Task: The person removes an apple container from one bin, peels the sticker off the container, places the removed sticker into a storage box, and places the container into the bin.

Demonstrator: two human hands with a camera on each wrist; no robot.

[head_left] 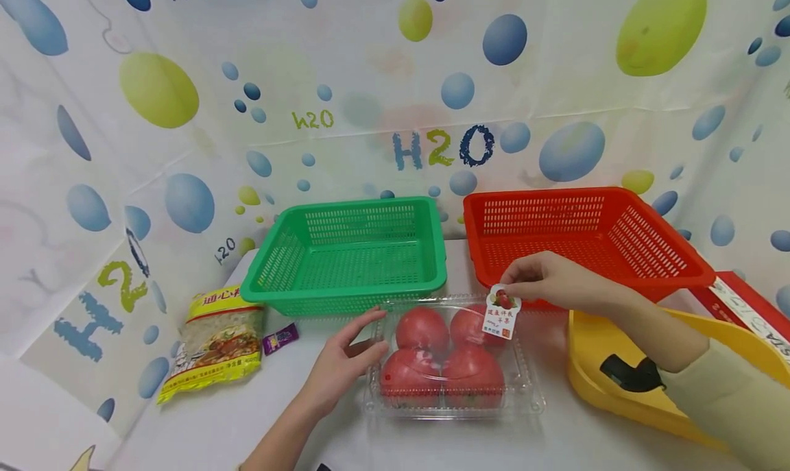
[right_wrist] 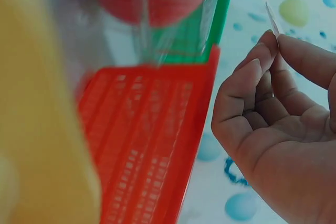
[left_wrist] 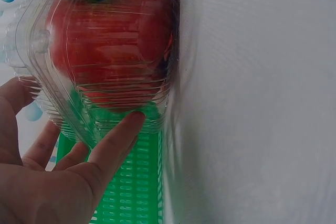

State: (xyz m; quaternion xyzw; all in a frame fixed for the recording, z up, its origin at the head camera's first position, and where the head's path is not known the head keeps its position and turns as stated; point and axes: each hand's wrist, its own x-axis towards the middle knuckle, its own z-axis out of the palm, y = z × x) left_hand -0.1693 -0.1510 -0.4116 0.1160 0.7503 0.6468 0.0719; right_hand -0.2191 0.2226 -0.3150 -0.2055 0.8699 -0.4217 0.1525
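Note:
A clear plastic clamshell box (head_left: 521, 365) stands on the table with several round red fruits (head_left: 422, 328) inside. My left hand (head_left: 338, 361) lies against the box's left side, fingers extended and spread. In the left wrist view, the fingertips (left_wrist: 137, 121) rest along the clear wall below a red fruit (left_wrist: 113, 40). Between thumb and fingers, my right hand (head_left: 552, 279) pinches a small white label (head_left: 501, 313) with a fruit picture and red writing. It hangs over the box's upper right corner. The right wrist view shows the label (right_wrist: 272, 17) edge-on.
Behind the box are a green basket (head_left: 345, 297) and a red basket (head_left: 666, 282). A yellow tray (head_left: 586, 389) holding a black object (head_left: 631, 373) sits under my right forearm. To the left lie a yellow food bag (head_left: 216, 341) and a small purple packet (head_left: 280, 338).

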